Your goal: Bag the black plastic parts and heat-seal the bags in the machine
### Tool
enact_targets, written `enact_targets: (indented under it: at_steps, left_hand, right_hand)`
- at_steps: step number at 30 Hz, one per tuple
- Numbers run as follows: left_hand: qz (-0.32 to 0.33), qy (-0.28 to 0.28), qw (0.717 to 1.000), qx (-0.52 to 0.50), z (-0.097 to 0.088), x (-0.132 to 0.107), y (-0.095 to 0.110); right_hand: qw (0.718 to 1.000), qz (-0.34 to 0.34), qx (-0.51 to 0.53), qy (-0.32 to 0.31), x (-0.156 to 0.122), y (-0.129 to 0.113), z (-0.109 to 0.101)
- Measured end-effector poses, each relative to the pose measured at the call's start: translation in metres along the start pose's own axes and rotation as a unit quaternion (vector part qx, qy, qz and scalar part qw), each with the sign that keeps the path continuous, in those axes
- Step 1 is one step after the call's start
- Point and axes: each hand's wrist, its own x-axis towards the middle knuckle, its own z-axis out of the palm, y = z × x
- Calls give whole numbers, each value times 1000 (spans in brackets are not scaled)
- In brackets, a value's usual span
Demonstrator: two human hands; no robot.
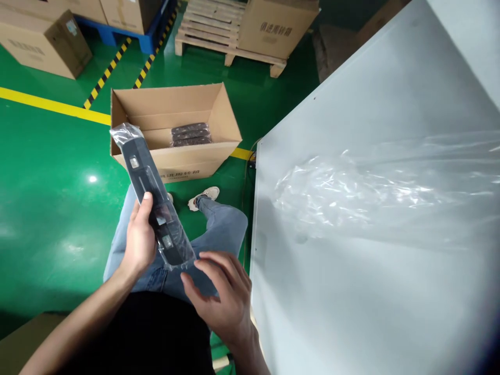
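Cardboard carton (167, 107) sits open on green floor (50, 156) beyond left hand (138, 237).

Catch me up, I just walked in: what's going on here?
The left hand grips a dark, flat item in a clear plastic bag, while the right hand rests open beside the bag's lower end. An open cardboard box on the green floor holds more dark bagged items. To the right, clear plastic film lies on a white surface.

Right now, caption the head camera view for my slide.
Left hand holds a dark strip in clear plastic, right hand at its end, above an open carton on green floor.
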Motion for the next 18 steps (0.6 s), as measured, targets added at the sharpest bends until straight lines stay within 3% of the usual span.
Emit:
enact_targets:
  at_steps: [10,18]
  left_hand:
    - [-9,25,1000,-4,6,1,-2]
    - [54,-9,990,131,-2,0,1]
  right_hand:
    - [998,-59,-27,20,5,4,4]
    - [998,40,50,8,2,11,2]
